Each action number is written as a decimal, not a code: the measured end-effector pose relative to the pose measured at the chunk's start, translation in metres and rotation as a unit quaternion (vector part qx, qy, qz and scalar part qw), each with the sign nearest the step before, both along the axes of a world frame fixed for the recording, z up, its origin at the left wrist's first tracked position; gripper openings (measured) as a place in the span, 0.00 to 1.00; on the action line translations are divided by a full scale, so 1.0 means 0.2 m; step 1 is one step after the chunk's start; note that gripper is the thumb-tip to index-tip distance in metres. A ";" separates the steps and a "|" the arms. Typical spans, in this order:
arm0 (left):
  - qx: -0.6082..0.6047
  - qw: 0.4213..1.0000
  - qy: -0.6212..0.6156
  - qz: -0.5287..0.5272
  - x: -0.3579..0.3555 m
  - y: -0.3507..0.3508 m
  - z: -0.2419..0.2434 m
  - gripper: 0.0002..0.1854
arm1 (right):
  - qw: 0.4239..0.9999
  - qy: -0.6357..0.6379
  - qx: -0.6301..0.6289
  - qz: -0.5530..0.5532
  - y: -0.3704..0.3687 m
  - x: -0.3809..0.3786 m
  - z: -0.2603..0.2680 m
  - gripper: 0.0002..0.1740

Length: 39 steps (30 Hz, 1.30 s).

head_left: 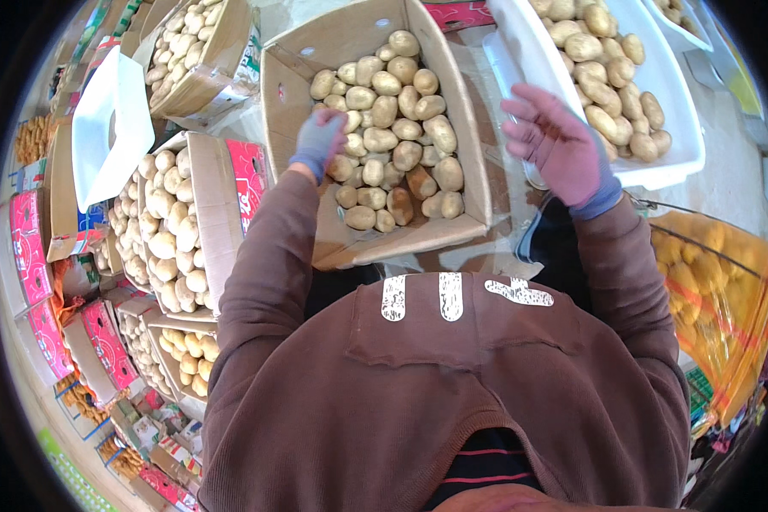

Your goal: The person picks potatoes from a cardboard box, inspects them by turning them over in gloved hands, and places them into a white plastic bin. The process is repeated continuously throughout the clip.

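Note:
In front of me stands an open cardboard box (403,246) with a layer of potatoes (384,112) inside, a few of them brown with dirt. My left hand (320,141), in a grey-blue and pink glove, reaches over the left side of the box, down at the potatoes. Its fingers are bent, and what lies under them is hidden. To the right of the box, my right hand (553,144) is raised, gloved, palm up and fingers spread, with nothing in it. It hovers close to the near left rim of a white plastic tub (669,169) of potatoes (621,70).
Cardboard boxes (214,192) heaped with potatoes (166,224) crowd the left side. Tilted among them is a white plastic tray (118,121). At my right stands an orange mesh sack (710,269) of potatoes. Another white tub (691,38) sits at the far right.

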<state>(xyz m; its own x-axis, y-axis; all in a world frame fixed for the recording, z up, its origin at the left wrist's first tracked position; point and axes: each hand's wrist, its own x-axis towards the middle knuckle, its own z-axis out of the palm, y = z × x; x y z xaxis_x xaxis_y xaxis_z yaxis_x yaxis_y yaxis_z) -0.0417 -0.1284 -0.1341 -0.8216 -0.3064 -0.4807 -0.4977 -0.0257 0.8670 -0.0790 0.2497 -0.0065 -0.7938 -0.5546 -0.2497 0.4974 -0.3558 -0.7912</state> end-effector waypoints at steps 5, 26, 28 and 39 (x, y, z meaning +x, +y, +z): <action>-0.242 0.943 -0.078 -0.214 -0.11 0.00 -0.49 0.32 | 0.991 -0.058 0.081 0.089 -0.10 0.04 -0.05 0.24; 0.245 0.935 -0.055 -0.250 -0.12 0.42 0.08 0.31 | 0.979 -0.039 0.185 0.076 -0.22 0.13 -0.16 0.32; 0.259 0.935 0.041 -0.240 -0.09 0.44 0.27 0.29 | 0.959 0.020 0.269 0.088 -0.23 0.15 -0.14 0.36; 0.058 0.976 0.177 -0.115 0.34 0.67 0.59 0.28 | 0.956 0.257 0.132 0.048 -0.28 0.27 -0.14 0.38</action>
